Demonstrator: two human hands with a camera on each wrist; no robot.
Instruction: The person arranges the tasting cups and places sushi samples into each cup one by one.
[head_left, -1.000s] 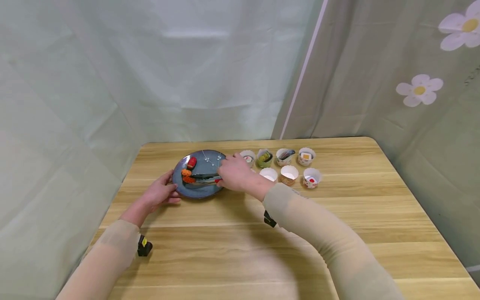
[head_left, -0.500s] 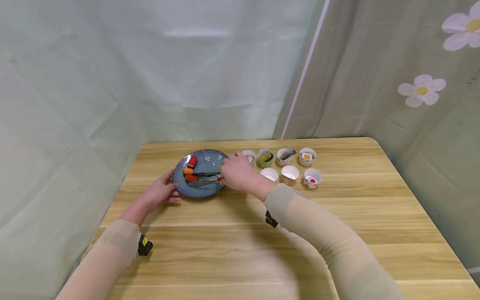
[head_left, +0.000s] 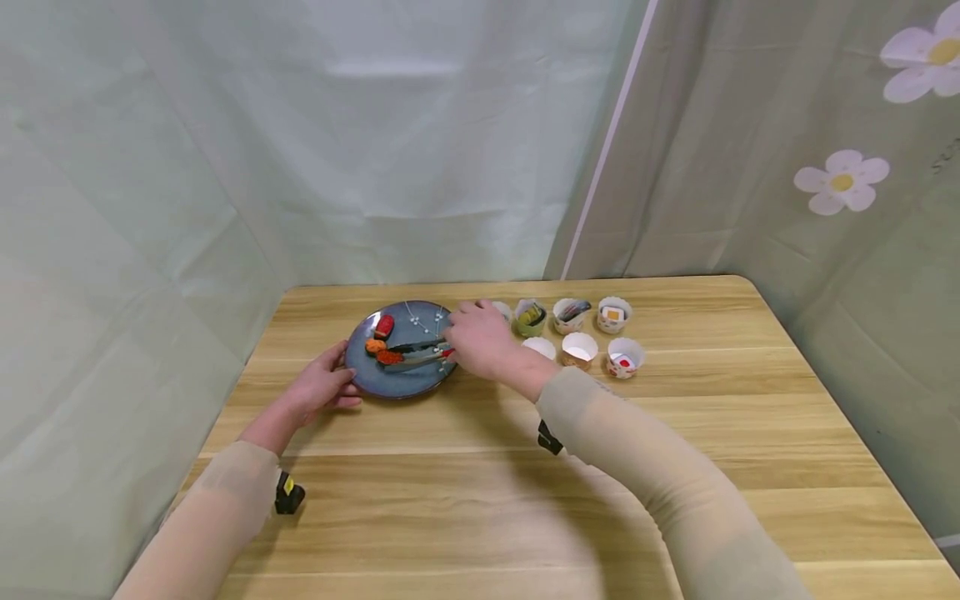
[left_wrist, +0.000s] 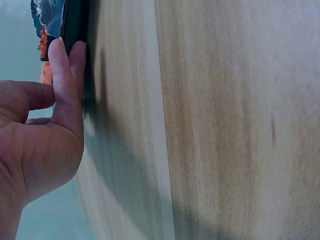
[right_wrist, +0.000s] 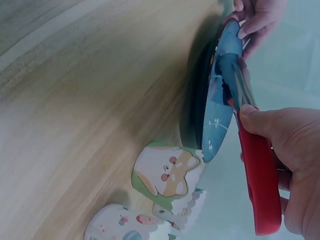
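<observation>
A blue-grey plate (head_left: 405, 385) with a white blossom pattern lies on the table's left side. My left hand (head_left: 322, 385) pinches its left rim, thumb on top and fingers beneath. My right hand (head_left: 483, 340) grips the red handle of a pair of tongs (right_wrist: 260, 180), whose dark arms reach over the plate. The tong tips stand around an orange-red roe sushi piece (head_left: 390, 357); whether they squeeze it I cannot tell. Beside it sit an orange sushi piece (head_left: 375, 344) and a red-topped one (head_left: 384, 325).
Two rows of paper cups stand right of the plate. A green cup (head_left: 530, 318) and a cup with a dark-topped piece (head_left: 572, 315) are in the back row. In front are a brown cup (head_left: 580, 352) and one with a red-and-white piece (head_left: 624, 358). A curtain hangs behind.
My right hand and the tongs have shifted slightly right. The orange-red piece has moved rightward with the tong tips, away from the plate's left rim. My left hand has stayed at the rim.
</observation>
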